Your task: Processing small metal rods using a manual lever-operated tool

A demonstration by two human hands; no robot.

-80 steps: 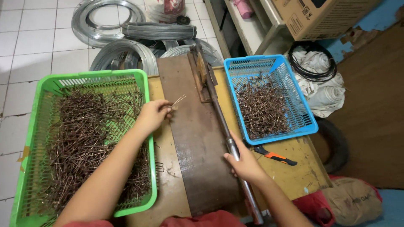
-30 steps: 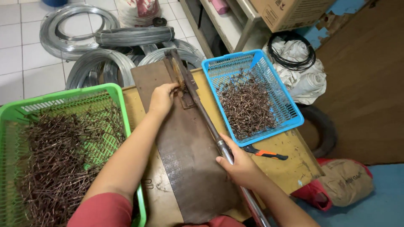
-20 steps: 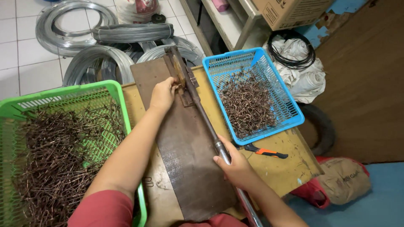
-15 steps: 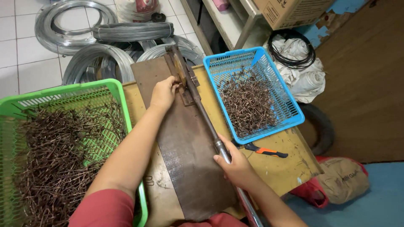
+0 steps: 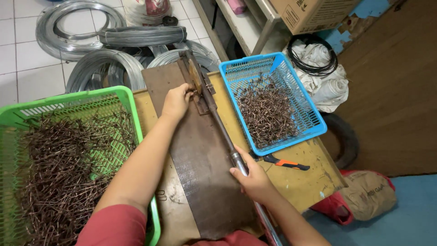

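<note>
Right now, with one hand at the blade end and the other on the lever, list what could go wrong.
1. The left hand sits right at the hinge of the lever; if the right hand pushes down, fingers may get pinched.
2. The wire pieces in the green basket look stiff and pointed and could prick the forearm beside them.
3. The orange-handled tool lies near the table edge and could be knocked off.

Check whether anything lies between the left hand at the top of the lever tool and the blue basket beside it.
Only the tool itself: the left hand sits at the hinged head of the long metal lever, which runs between it and the blue basket. The wooden table strip along the basket looks bare there.
</note>
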